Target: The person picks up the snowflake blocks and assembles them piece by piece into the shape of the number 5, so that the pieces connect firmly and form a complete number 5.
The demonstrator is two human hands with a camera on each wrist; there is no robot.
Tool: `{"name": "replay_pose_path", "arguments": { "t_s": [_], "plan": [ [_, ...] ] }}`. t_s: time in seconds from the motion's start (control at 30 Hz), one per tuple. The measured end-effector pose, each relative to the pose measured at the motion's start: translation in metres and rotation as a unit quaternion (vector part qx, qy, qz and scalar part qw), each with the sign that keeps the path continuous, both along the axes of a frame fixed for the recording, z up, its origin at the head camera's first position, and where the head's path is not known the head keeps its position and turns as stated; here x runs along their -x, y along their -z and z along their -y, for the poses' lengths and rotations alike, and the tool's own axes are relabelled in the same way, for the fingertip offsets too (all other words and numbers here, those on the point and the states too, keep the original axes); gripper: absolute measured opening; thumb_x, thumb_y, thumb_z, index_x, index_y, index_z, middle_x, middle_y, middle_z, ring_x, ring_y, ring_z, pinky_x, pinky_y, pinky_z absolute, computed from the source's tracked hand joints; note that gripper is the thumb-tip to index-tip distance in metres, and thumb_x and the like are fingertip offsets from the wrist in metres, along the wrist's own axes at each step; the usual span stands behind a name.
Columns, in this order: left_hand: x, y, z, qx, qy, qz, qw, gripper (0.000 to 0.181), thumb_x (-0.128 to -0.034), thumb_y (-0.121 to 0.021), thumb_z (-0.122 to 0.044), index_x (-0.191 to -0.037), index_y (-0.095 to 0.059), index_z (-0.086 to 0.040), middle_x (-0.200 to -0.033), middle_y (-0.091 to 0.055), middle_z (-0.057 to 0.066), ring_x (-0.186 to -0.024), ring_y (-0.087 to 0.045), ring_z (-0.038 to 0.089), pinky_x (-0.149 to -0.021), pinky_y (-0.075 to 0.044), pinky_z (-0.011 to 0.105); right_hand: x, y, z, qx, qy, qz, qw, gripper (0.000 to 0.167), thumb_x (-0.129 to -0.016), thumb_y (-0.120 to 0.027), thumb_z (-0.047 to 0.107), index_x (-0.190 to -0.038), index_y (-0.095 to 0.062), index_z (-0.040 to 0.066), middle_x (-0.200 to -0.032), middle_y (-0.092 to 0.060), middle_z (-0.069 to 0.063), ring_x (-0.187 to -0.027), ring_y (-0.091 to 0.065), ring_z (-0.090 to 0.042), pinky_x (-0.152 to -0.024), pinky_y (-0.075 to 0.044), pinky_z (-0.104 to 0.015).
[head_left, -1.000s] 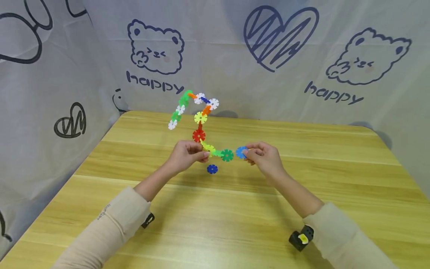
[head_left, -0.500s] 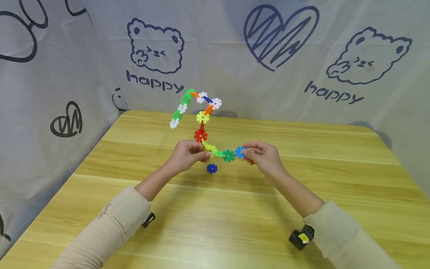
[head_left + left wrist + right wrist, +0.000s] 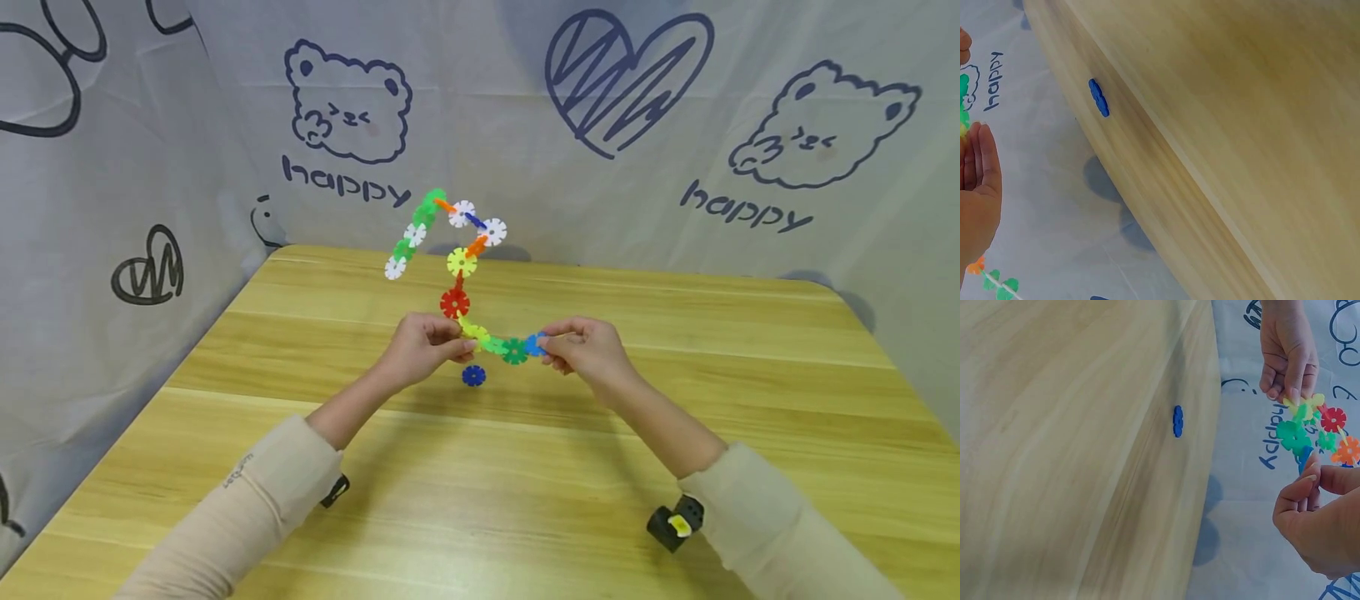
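A chain of interlocking notched plastic discs, with a red disc (image 3: 454,303) near its middle, rises and curls over to the left above the table. At its lower part my left hand (image 3: 418,352) pinches a yellow disc (image 3: 478,336) between thumb and fingers. The chain's right end is a dark green disc (image 3: 514,351). My right hand (image 3: 592,354) pinches a light blue disc (image 3: 534,344), which meets the green disc's edge; fingertips cover part of it. In the right wrist view this blue disc (image 3: 1305,459) appears edge-on below the green disc (image 3: 1292,437).
A loose dark blue disc (image 3: 473,376) lies on the wooden table (image 3: 480,500) below the hands. Behind the table hangs a pale cloth (image 3: 487,125) with drawn bears and hearts. Each wrist carries a small black camera (image 3: 675,523).
The chain has shifted slightly right with the left hand. The gap between the green disc and the light blue disc has closed, and the blue disc has turned a little. The loose disc stays put.
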State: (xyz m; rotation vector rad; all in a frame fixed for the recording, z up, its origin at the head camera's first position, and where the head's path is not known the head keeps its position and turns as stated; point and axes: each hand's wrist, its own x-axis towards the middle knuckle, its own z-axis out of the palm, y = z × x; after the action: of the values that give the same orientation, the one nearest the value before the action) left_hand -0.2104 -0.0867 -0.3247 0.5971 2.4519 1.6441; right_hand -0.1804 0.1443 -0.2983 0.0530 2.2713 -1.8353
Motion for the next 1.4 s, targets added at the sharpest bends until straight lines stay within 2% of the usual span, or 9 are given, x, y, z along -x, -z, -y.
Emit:
{"name": "replay_pose_path", "arguments": {
  "t_s": [0.2, 0.3, 0.4, 0.53, 0.77, 0.9, 1.03, 1.17, 1.4],
  "plan": [
    [-0.003, 0.004, -0.008, -0.063, -0.01, 0.051, 0.9967, 0.012, -0.0883, -0.058, 0.003, -0.087, -0.06, 0.014, -0.086, -0.068, 0.026, -0.069, -0.07, 0.016, -0.076, -0.056, 0.046, 0.0, -0.004, 0.002, 0.004, 0.014, 0.022, 0.9997, 0.026, -0.091, -0.055, 0.007, -0.11, -0.056, -0.011, -0.067, -0.064, 0.005, -0.059, -0.056, -0.004, -0.057, -0.048, -0.015],
    [-0.005, 0.005, -0.013, -0.109, -0.01, 0.096, 0.9893, 0.007, -0.0893, -0.054, 0.006, -0.087, -0.053, 0.013, -0.088, -0.066, 0.03, -0.071, -0.071, 0.02, -0.077, -0.055, 0.048, 0.0, -0.006, 0.003, 0.011, 0.024, 0.031, 0.9992, 0.026, -0.092, -0.055, 0.007, -0.111, -0.055, -0.011, -0.067, -0.064, 0.004, -0.058, -0.056, -0.004, -0.057, -0.049, -0.015],
    [-0.008, 0.005, -0.017, -0.139, -0.012, 0.121, 0.9828, 0.004, -0.0898, -0.052, 0.008, -0.088, -0.048, 0.009, -0.09, -0.065, 0.032, -0.071, -0.071, 0.021, -0.078, -0.055, 0.047, 0.0, -0.007, 0.003, 0.013, 0.032, 0.034, 0.9988, 0.027, -0.092, -0.055, 0.007, -0.112, -0.055, -0.011, -0.066, -0.064, 0.005, -0.058, -0.056, -0.004, -0.058, -0.049, -0.014],
    [-0.009, 0.004, -0.019, -0.158, -0.014, 0.121, 0.9799, 0.006, -0.0902, -0.05, 0.009, -0.089, -0.045, 0.006, -0.09, -0.065, 0.032, -0.069, -0.07, 0.016, -0.078, -0.055, 0.045, -0.001, -0.009, 0.003, 0.018, 0.039, 0.036, 0.9984, 0.028, -0.092, -0.055, 0.008, -0.113, -0.054, -0.011, -0.065, -0.064, 0.006, -0.059, -0.056, -0.004, -0.058, -0.048, -0.014],
    [-0.007, 0.004, -0.019, -0.17, -0.017, 0.12, 0.978, 0.007, -0.0908, -0.051, 0.007, -0.094, -0.047, 0.011, -0.082, -0.069, 0.018, -0.067, -0.069, 0.012, -0.076, -0.057, 0.041, -0.002, -0.006, 0.005, 0.037, 0.047, 0.043, 0.9973, 0.024, -0.092, -0.054, 0.006, -0.109, -0.053, -0.011, -0.065, -0.062, 0.005, -0.059, -0.055, -0.005, -0.057, -0.047, -0.013],
    [-0.007, 0.005, -0.02, -0.175, -0.016, 0.125, 0.9765, 0.01, -0.0912, -0.05, 0.007, -0.096, -0.045, 0.014, -0.09, -0.066, 0.031, -0.066, -0.069, 0.011, -0.076, -0.057, 0.04, -0.001, -0.002, 0.007, 0.054, 0.054, 0.047, 0.996, 0.021, -0.092, -0.053, 0.004, -0.106, -0.054, -0.011, -0.064, -0.062, 0.004, -0.057, -0.054, -0.004, -0.055, -0.046, -0.013],
    [-0.008, 0.005, -0.023, -0.191, -0.011, 0.141, 0.9715, 0.005, -0.0922, -0.046, 0.008, -0.095, -0.042, 0.008, -0.097, -0.06, 0.039, -0.067, -0.07, 0.012, -0.075, -0.057, 0.039, 0.0, 0.002, 0.008, 0.081, 0.062, 0.059, 0.9931, 0.018, -0.092, -0.053, 0.003, -0.103, -0.054, -0.011, -0.063, -0.062, 0.003, -0.055, -0.054, -0.005, -0.053, -0.046, -0.013],
    [-0.009, 0.006, -0.026, -0.209, -0.014, 0.156, 0.9652, 0.012, -0.0931, -0.042, 0.009, -0.09, -0.036, -0.001, -0.099, -0.057, 0.042, -0.068, -0.07, 0.014, -0.074, -0.058, 0.034, 0.001, 0.004, 0.008, 0.093, 0.059, 0.071, 0.9914, 0.018, -0.092, -0.052, 0.003, -0.103, -0.054, -0.01, -0.064, -0.061, 0.003, -0.056, -0.053, -0.005, -0.053, -0.046, -0.013],
    [-0.009, 0.008, -0.028, -0.211, -0.034, 0.162, 0.9634, 0.017, -0.0928, -0.042, 0.01, -0.086, -0.035, -0.004, -0.094, -0.061, 0.039, -0.068, -0.07, 0.016, -0.071, -0.058, 0.031, 0.003, 0.006, 0.007, 0.096, 0.037, 0.082, 0.9913, 0.021, -0.092, -0.052, 0.003, -0.107, -0.054, -0.012, -0.065, -0.061, 0.003, -0.057, -0.053, -0.005, -0.053, -0.044, -0.013]
  ]
}}
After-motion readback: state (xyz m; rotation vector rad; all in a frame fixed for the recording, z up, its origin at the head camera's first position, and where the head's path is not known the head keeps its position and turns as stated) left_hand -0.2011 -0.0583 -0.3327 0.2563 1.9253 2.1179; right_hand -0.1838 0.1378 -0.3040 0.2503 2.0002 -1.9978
